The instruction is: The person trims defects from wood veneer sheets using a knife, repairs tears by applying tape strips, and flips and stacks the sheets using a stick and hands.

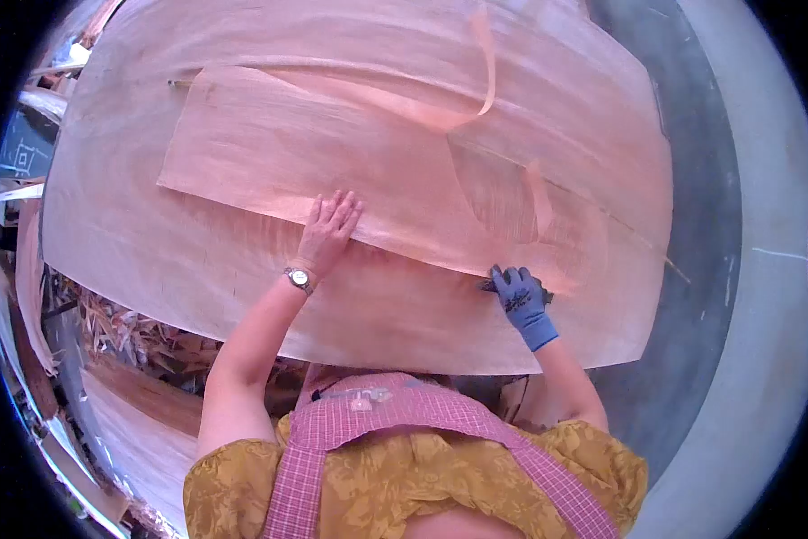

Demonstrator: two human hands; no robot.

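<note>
My bare left hand [330, 232], with a watch [299, 278] on its wrist, lies flat with fingers spread on the near edge of a thin wood veneer piece [323, 144]. At that piece's near right corner is my right hand [518, 298] in a blue and black glove, its fingers curled around a dark tool [546, 295] that is mostly hidden. Both hands are over a large veneer sheet [404, 332]. A narrow curled strip [487, 67] rises at the far edge of the piece, and a shorter strip [538, 199] lies to its right.
A thin stick [678, 269] pokes out at the large sheet's right side. Veneer scraps [143, 337] are heaped below the sheet at the left, beside more wood sheets [139, 409]. Grey floor [705, 359] runs along the right.
</note>
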